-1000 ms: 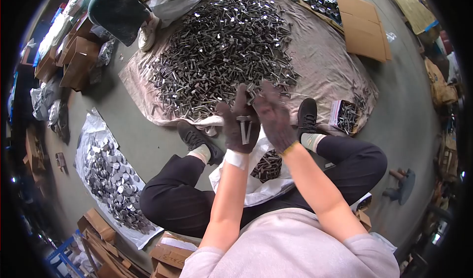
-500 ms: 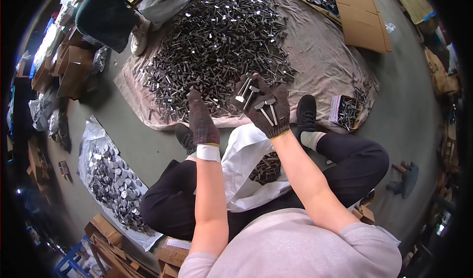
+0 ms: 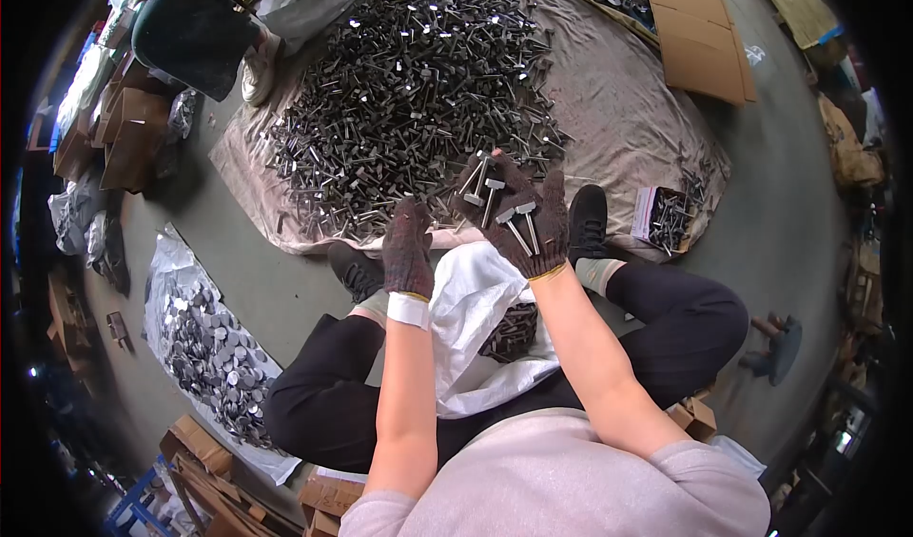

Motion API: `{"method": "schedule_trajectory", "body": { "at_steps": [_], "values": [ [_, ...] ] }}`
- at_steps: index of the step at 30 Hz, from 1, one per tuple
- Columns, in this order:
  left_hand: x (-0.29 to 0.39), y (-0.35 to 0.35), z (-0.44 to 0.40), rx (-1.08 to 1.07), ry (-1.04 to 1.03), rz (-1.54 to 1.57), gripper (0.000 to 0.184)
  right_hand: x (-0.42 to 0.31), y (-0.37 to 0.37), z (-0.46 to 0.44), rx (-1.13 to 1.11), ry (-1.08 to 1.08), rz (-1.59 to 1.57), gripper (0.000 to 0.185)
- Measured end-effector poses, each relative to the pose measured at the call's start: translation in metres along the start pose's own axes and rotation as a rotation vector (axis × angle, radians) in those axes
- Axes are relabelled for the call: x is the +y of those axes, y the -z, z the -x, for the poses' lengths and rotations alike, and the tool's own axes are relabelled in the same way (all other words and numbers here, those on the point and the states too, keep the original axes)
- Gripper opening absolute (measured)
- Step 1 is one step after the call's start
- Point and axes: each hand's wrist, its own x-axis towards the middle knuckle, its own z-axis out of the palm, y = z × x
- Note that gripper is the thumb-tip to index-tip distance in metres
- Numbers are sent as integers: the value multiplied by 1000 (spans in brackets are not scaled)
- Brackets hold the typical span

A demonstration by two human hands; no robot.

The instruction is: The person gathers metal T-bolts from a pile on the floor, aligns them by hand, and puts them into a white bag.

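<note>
Our right hand (image 3: 514,200) is wide, with bolts (image 3: 494,185) on it; we cannot tell whether our left hand (image 3: 407,249) is closed.

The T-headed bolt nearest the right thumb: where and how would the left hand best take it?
Probably by the wide head of that bolt, the left hand coming from above: its thin shaft lies along the palm of the right hand, and a neighbouring bolt lies close on its left.
</note>
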Motion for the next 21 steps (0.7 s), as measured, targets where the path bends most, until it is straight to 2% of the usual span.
{"method": "schedule_trajectory", "body": {
  "at_steps": [5,7,11,16,17,18,21],
  "values": [
    [-1,-4,1,-68,38,-43,49,1,-1,3,69,19,95,77],
    [-7,0,-1,-233,-47,-8,49,2,-2,4,87,7,76,77],
    [-5,-4,3,-246,-32,-10,45,2,-3,7,92,-11,93,76],
    [5,-8,9,-104,-3,0,33,-1,-15,13,186,-49,-10,75],
    [6,-8,12,-92,-18,-6,29,-5,-18,15,113,-79,31,74],
    [8,-4,12,-110,-37,-77,34,-11,-20,23,97,-94,44,71],
    [25,-4,22,-112,-42,-220,41,-33,-57,45,210,-359,15,64]
  ]
}}
